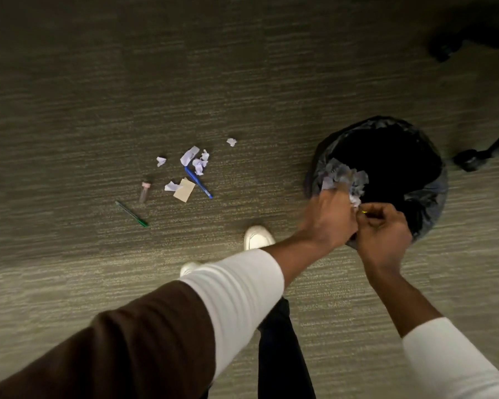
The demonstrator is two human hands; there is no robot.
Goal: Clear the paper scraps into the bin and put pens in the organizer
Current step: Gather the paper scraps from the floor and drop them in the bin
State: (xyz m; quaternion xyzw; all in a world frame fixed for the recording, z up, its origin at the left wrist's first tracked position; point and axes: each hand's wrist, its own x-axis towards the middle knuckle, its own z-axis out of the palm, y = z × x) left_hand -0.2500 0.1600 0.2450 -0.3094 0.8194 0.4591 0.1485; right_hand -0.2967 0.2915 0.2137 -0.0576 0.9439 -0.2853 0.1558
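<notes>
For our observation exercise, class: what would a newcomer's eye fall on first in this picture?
First, the two hands meeting over the black-lined bin at right: the left hand clutches a wad of paper scraps at the bin's mouth, and the right hand pinches something small and yellow. Next, on the carpet to the left, loose scraps lie around a blue pen, with a green pen nearer.

Left hand (pixel 330 217): extended forward, back of hand up, fingers (pixel 336 194) motion-blurred and closed around crumpled paper scraps (pixel 344 177). Left arm: outstretched, white sleeve under a brown one. Right hand (pixel 382 228): touching the left at the knuckles, fingers curled, pinching a small yellow-tipped item, too small to identify. Right forearm: bare, white sleeve pushed back.
</notes>
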